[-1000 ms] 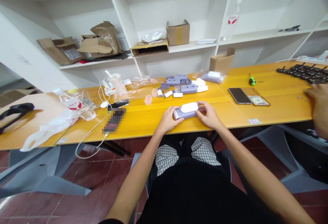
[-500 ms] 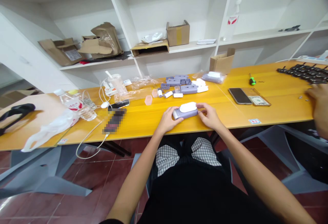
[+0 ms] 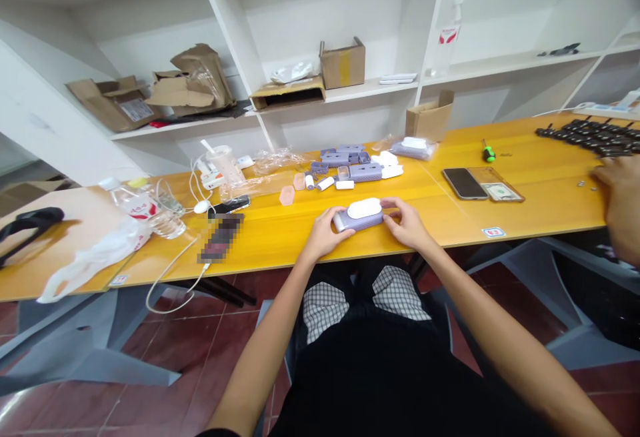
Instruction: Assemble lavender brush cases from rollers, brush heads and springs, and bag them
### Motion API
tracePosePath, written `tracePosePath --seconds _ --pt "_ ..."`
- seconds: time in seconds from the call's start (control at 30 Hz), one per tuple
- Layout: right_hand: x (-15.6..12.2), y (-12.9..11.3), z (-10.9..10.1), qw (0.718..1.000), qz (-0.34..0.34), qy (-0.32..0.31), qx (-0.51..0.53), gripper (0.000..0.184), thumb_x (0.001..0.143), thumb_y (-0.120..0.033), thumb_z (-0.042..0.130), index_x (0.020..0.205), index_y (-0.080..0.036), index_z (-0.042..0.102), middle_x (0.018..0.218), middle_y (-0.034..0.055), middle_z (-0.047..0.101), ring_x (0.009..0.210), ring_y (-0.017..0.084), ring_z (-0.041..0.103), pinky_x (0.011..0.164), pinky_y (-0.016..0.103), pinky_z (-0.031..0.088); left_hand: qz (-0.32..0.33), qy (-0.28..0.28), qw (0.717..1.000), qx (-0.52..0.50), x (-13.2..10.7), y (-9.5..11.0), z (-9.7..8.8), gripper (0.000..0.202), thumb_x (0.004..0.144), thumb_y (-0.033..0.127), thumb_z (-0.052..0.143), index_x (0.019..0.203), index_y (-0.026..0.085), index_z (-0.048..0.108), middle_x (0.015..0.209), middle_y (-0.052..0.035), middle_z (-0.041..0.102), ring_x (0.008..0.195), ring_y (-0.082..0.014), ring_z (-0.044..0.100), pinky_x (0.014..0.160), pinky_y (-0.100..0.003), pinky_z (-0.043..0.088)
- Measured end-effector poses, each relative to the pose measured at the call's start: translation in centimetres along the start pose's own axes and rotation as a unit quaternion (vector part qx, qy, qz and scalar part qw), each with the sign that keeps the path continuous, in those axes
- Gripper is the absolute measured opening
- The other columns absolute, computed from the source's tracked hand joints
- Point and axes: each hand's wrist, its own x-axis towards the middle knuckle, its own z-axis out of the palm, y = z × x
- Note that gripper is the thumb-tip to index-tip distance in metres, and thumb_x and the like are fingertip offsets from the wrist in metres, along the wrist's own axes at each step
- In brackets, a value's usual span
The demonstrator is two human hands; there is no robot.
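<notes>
A lavender device with a white oval top (image 3: pixel 358 215) rests on the yellow table (image 3: pixel 280 237) just in front of me. My left hand (image 3: pixel 323 234) grips its left end, fingers curled against the side. My right hand (image 3: pixel 406 221) holds the right end, thumb and fingers pinched on it. Behind it lie several purple housings (image 3: pixel 365 171) and small white parts (image 3: pixel 345 185).
A smartphone (image 3: pixel 464 183), a banknote in a clear sleeve (image 3: pixel 497 191) and a green screwdriver (image 3: pixel 488 152) lie to the right. A water bottle (image 3: pixel 145 210), a plastic bag (image 3: pixel 95 257), cables and a cup (image 3: pixel 225 162) are at left. Another person's hand (image 3: pixel 620 203) is at far right by black parts (image 3: pixel 590 137).
Both hands stay on the lavender device; my right fingers have shifted slightly on its right end. The view has drifted a little.
</notes>
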Motion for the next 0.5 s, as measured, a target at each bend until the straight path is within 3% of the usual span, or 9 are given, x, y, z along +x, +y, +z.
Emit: tracePosePath --seconds 0.23,0.5 --pt "-0.02 0.74 -0.22 0.992 0.059 -0.006 0.108 0.036 0.088 -0.028 0.069 0.123 -0.024 0.067 0.128 0.0125 0.073 0.122 0.031 0.069 0.104 0.053 0.057 -0.012 -0.004 1.0 -0.003 -0.01 0.23 -0.41 0.055 0.078 0.033 0.087 0.128 0.025 0.065 0.134 -0.0069 0.07 0.126 -0.0316 0.064 0.113 -0.048 0.046" --pt "0.04 -0.2 0.03 0.993 0.057 0.001 0.104 0.028 0.09 -0.037 0.071 0.114 -0.024 0.077 0.123 0.0097 0.076 0.117 0.029 0.071 0.1 0.046 0.059 0.003 -0.054 0.998 -0.045 -0.11 0.67 -0.84 0.061 0.076 0.036 0.088 0.132 0.024 0.064 0.137 -0.007 0.069 0.125 -0.0301 0.065 0.112 -0.045 0.047"
